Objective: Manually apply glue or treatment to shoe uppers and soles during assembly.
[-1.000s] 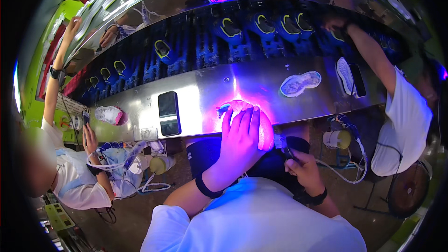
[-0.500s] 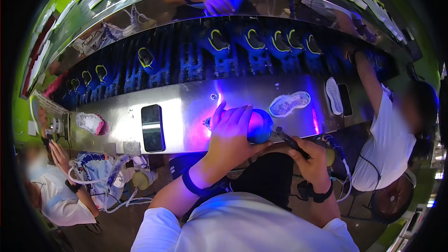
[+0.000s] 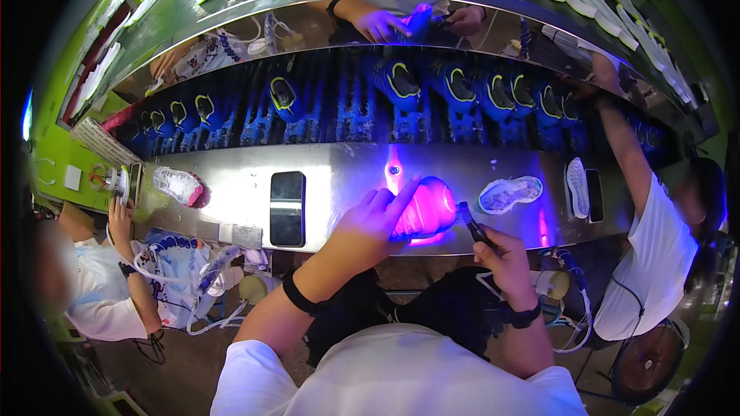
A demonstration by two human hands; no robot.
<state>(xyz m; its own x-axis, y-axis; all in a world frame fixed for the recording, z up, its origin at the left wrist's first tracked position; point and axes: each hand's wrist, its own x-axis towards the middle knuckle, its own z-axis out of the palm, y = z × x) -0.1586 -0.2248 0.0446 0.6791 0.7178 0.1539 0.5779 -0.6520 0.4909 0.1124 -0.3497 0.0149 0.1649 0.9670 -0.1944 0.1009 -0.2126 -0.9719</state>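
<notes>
My left hand (image 3: pixel 361 227) lies around a shoe upper (image 3: pixel 430 206) that glows pink and blue under violet light, its rounded end toward the right. The index finger stretches along the top of the upper, and the hand's grip on the far side is hidden. A dark-handled brush (image 3: pixel 476 229) is in my right hand (image 3: pixel 505 263), its bristles close to the shoe's right end. Whether they touch it, I cannot tell. To the right, a pale shoe sole (image 3: pixel 509 195) lies on the metal bench (image 3: pixel 347 166).
Beyond the bench, a dark conveyor (image 3: pixel 354 119) carries several blue shoes with yellow-green collars. A phone (image 3: pixel 287 209) lies at my left. Another sole (image 3: pixel 576 187) and phone (image 3: pixel 594 195) lie far right. Co-workers (image 3: pixel 644 262) sit on both sides; one at the right reaches over the conveyor.
The shoe has tilted and now glows pink instead of blue. My left hand has turned, fingers pointing more rightward. The brush has stayed near the shoe's right end while my head view shifted.
</notes>
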